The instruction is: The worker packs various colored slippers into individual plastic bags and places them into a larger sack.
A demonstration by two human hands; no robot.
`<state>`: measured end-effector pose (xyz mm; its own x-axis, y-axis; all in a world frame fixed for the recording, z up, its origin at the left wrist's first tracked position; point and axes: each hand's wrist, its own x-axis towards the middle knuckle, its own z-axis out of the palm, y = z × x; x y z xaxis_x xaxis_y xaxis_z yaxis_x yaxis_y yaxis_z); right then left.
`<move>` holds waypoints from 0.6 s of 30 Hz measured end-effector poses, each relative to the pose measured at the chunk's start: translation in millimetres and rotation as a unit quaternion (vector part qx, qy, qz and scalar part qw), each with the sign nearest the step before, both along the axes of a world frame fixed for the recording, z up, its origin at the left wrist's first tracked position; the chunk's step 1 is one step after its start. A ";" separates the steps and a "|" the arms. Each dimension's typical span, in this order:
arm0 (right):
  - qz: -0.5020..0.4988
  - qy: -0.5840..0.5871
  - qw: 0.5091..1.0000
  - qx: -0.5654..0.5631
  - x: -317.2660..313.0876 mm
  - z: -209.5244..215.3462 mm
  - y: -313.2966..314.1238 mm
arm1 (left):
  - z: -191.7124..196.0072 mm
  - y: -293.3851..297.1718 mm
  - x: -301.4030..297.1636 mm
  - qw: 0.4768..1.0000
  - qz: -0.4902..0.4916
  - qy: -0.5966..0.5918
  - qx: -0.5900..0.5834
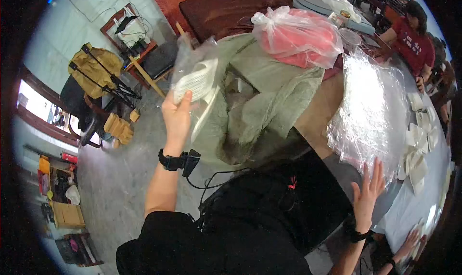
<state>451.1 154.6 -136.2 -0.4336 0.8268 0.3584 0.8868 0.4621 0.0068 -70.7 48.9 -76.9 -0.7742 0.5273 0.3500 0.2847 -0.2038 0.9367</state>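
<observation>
left hand (176, 117) holds bagged white slipper (195, 80) angled toward upper right.

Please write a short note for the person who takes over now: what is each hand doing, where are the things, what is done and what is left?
Left hand: raised, gripping a clear bag with a white slipper inside.
Right hand: open, fingers spread flat at the near edge of the stack of clear bags on the table.
Loose white slippers lie on the table right of the stack.
A grey-green sack lies open ahead, a pink bundle in plastic behind it.
Done: one slipper bagged.
Left: the loose slippers are not bagged.
</observation>
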 end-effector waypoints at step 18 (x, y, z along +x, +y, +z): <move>0.289 -0.282 0.911 0.087 -303.5 -64.3 49.0 | -83.3 37.9 16.1 0.987 -0.038 0.148 -0.042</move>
